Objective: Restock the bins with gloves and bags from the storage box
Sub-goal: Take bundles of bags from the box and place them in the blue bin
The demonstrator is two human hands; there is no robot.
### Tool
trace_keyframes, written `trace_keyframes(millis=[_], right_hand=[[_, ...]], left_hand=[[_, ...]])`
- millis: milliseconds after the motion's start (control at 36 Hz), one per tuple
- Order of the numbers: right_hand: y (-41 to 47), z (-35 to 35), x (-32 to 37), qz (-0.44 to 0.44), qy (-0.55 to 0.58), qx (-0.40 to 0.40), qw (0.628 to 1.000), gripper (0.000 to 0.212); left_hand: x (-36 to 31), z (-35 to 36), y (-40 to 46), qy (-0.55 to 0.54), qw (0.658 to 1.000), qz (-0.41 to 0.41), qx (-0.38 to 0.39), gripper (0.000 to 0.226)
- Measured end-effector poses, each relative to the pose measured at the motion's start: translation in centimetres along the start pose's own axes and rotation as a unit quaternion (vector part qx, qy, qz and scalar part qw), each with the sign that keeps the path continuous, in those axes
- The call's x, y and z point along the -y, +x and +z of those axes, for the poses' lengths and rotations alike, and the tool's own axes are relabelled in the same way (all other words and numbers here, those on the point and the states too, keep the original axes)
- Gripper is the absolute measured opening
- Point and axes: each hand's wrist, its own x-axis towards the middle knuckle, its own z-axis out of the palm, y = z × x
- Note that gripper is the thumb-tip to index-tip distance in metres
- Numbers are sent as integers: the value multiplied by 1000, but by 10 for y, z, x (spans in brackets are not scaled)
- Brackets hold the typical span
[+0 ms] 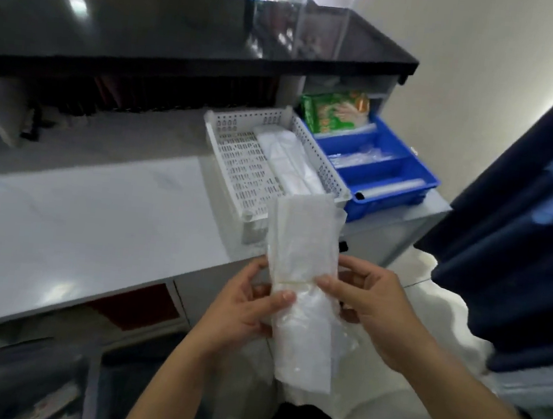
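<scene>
Both hands — left hand [250,304], right hand [372,310] — grip a clear bag pack [301,281]; white basket [239,157] at twelve o'clock, blue bin [420,177] at one.

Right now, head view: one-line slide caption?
Both hands, left hand and right hand, hold a clear bag pack before the white basket and blue bin.
</scene>
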Motion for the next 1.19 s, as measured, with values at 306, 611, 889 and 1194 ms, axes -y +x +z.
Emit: trace_keyframes(millis=[306, 611, 889, 1194], right_hand=[[35, -111, 24, -9, 16, 69, 997, 39], [107, -224, 43, -79, 71, 51, 993, 33], [187, -255, 59, -10, 153, 57, 987, 41], [293, -273, 129, -244, -225, -40, 942, 18]], left_hand=[[-19, 84, 77, 116, 991, 68, -6, 46], [-22, 178, 181, 163, 972, 146, -87, 32], [-65, 165, 235, 180, 955, 145, -184, 37], [-58, 67, 348, 307, 897, -46, -315, 81]])
